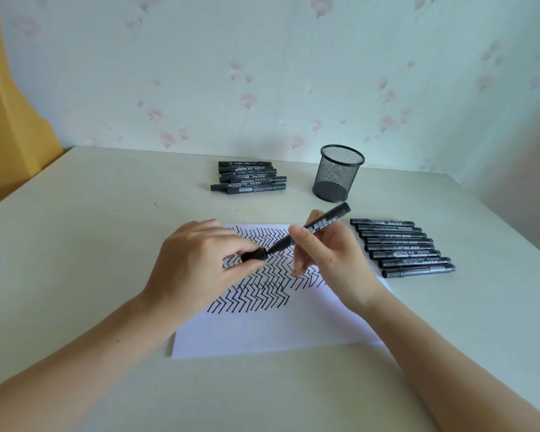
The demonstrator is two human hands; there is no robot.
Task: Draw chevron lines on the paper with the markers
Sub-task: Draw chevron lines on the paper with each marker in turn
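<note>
A white sheet of paper (272,332) lies on the table, its upper half covered with black chevron lines (256,294). My right hand (328,257) holds a black marker (321,222) tilted above the paper, tip pointing left. My left hand (197,260) pinches the marker's black cap (254,254) just at the tip, cap and tip almost touching. Both hands hover over the drawn area and hide part of it.
A row of several black markers (402,247) lies right of the paper. Another pile of several markers (250,177) sits at the back. A black mesh pen cup (337,173) stands empty behind the paper. A yellow curtain (10,120) hangs at left.
</note>
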